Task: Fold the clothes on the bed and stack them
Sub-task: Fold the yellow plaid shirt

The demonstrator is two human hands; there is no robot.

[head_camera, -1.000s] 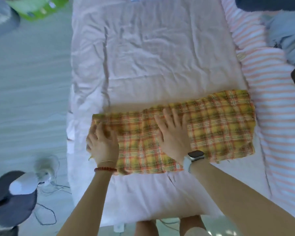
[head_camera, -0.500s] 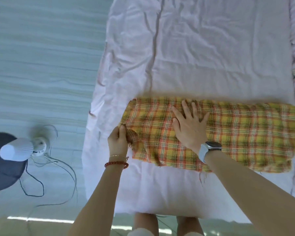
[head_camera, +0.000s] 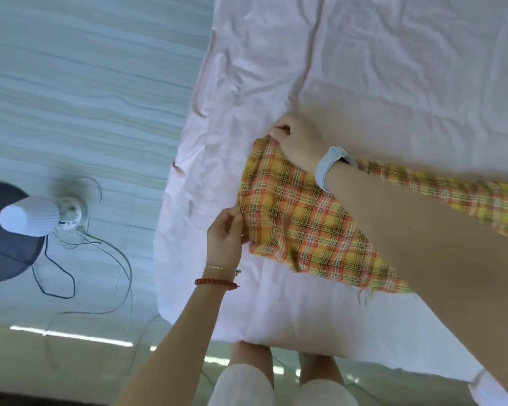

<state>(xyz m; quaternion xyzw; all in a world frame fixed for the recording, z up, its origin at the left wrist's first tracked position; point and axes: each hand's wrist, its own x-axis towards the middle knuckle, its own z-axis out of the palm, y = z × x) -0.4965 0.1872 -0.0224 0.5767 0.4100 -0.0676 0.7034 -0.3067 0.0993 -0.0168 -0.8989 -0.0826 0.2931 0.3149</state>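
Note:
A yellow and orange plaid cloth [head_camera: 299,227] lies as a long folded strip across the near part of the pale pink bed sheet [head_camera: 393,83]; it runs off the right edge of the view. My left hand [head_camera: 225,240], with a red bead bracelet at the wrist, pinches the cloth's near left corner. My right hand [head_camera: 298,143], with a pale watch on its wrist, reaches across the cloth and pinches its far left corner. My right forearm covers much of the cloth's middle.
A white fan [head_camera: 38,215] on a dark round base [head_camera: 3,238] stands on the floor to the left, with cables [head_camera: 100,259] trailing beside the bed's left edge. My legs stand at the bed's near edge.
My right hand has left the middle of the cloth, where it lay flat, and moved to the far left corner, which it now pinches. My left hand still holds the near left corner.

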